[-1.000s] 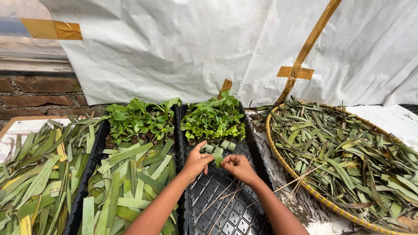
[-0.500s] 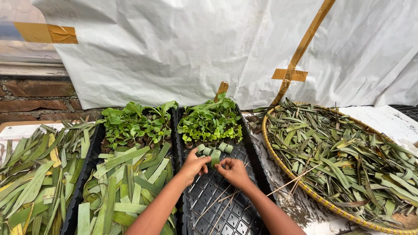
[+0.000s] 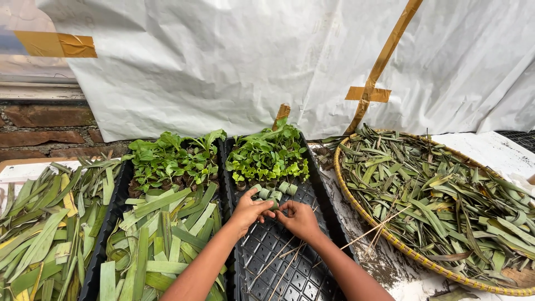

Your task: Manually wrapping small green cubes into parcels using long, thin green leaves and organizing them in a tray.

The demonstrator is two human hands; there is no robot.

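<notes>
Both hands, left hand (image 3: 249,210) and right hand (image 3: 300,218), pinch a small leaf cup (image 3: 273,203) together; few cups stand beyond them, most black tray (image 3: 290,267) cells remain empty.

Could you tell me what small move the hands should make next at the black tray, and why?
Probably press the small green leaf cup, which both hands pinch, down into an empty cell of the black tray, beside the row of leaf cups; the cells nearer the person look empty.

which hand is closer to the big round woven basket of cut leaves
Right. The right hand is over the black plastic cell tray, on the side toward the round woven basket; the left hand is farther, toward the leaf-strip tray.
</notes>
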